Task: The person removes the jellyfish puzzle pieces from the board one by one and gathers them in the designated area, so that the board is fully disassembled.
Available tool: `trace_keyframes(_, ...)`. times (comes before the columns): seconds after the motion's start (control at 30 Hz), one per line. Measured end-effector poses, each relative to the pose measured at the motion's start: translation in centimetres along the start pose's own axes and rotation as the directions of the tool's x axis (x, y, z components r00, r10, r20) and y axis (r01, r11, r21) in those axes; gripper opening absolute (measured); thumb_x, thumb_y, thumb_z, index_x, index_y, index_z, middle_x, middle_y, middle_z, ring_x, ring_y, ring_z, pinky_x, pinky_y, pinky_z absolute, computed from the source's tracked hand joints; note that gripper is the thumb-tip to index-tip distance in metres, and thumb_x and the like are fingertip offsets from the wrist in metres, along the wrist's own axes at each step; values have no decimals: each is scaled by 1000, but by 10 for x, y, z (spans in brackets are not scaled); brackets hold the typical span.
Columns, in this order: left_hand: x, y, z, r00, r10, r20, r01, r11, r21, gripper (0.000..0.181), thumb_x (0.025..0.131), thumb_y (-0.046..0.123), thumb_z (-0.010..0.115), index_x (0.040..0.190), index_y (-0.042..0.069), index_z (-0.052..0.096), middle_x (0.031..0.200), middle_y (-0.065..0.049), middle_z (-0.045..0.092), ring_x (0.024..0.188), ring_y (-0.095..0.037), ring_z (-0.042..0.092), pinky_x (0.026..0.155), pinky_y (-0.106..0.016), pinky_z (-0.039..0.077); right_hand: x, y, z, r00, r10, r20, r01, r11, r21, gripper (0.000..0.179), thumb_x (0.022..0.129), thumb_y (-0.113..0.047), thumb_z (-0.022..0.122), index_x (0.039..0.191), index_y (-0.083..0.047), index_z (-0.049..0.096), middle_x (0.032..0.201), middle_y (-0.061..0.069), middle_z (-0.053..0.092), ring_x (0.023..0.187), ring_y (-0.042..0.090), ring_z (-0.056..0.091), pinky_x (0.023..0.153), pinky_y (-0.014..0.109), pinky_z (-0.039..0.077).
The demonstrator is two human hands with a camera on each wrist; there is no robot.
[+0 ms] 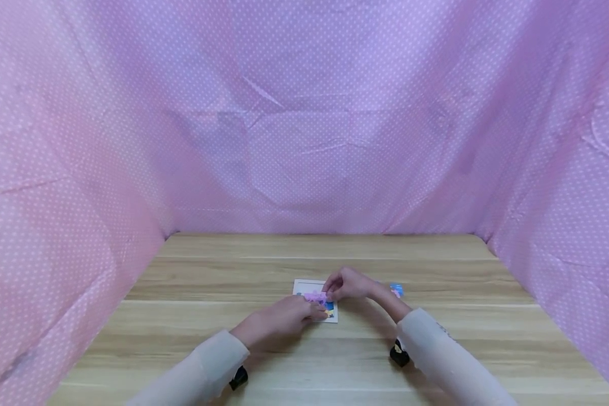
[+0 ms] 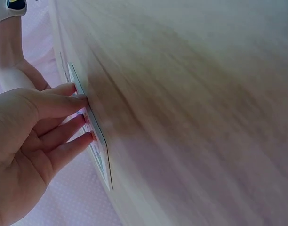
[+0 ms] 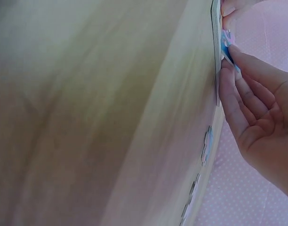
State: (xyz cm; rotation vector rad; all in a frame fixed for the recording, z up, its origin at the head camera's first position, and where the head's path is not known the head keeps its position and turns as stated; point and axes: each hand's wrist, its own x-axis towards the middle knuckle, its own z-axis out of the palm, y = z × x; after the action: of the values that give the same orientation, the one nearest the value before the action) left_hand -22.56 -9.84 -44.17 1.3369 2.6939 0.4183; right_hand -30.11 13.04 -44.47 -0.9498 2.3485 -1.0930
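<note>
A small jigsaw puzzle in a white frame (image 1: 309,281) lies flat on the table, with pink, purple, blue and yellow pieces (image 1: 314,297) inside it. My left hand (image 1: 291,313) rests on the puzzle from the near left, its extended fingertips (image 2: 91,135) touching the pieces and the frame edge. From the far right reaches my right hand (image 1: 347,283). Between thumb and fingers it pinches a blue puzzle piece (image 3: 227,51), tilted at the frame's right side. Part of the puzzle is hidden under both hands.
Loose puzzle pieces (image 1: 396,290), blue and pink, lie on the wooden table (image 1: 223,265) right of the frame, beside the right forearm. In the right wrist view they form a row (image 3: 207,145) near the frame. Pink dotted cloth (image 1: 304,141) encloses the table's back and sides.
</note>
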Motion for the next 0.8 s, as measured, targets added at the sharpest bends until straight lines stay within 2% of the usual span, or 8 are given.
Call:
trace_keyframes(0.33, -1, 1, -1, 1000, -21, 5, 21, 999, -46, 33, 106, 15, 54, 134, 23, 69, 114, 10, 73, 84, 0, 53, 81, -17, 50, -7, 13, -9, 998, -58, -29, 61, 995, 84, 16, 88, 4, 71, 102, 11, 69, 93, 21, 73, 82, 8, 65, 75, 17, 55)
trace_keyframes(0.43, -1, 1, -3, 1000, -15, 9, 15, 998, -61, 33, 105, 13, 54, 134, 21, 69, 122, 8, 72, 92, 0, 59, 88, -20, 53, -13, 15, -12, 998, -52, -37, 55, 994, 90, 17, 90, 1, 71, 104, 10, 69, 96, 22, 74, 86, 11, 67, 76, 18, 56)
trace_keyframes(0.53, -1, 2, -3, 1000, -12, 18, 13, 998, -58, 34, 106, 12, 54, 135, 20, 67, 132, 5, 69, 109, -2, 63, 98, -25, 54, -20, 18, -15, 998, -47, -46, 51, 994, 95, 18, 92, 0, 69, 106, 11, 69, 98, 25, 74, 87, 12, 69, 75, 19, 56)
trace_keyframes(0.67, -2, 2, -2, 1000, 3, 16, -2, 1000, -22, 34, 105, 10, 53, 136, 19, 67, 141, 2, 64, 130, -11, 60, 110, -31, 48, -31, 21, -21, 998, -32, -59, 37, 995, 93, 20, 94, -1, 69, 109, 11, 71, 102, 25, 75, 89, 11, 70, 76, 19, 57)
trace_keyframes(0.8, -2, 1, -1, 1000, 6, 3, -6, 1000, -11, 32, 106, 11, 52, 133, 17, 68, 141, 1, 64, 135, -15, 57, 115, -34, 44, -44, 23, -27, 997, 6, -72, 2, 994, 108, 21, 93, -3, 70, 109, 11, 71, 103, 23, 76, 89, 9, 70, 78, 19, 57)
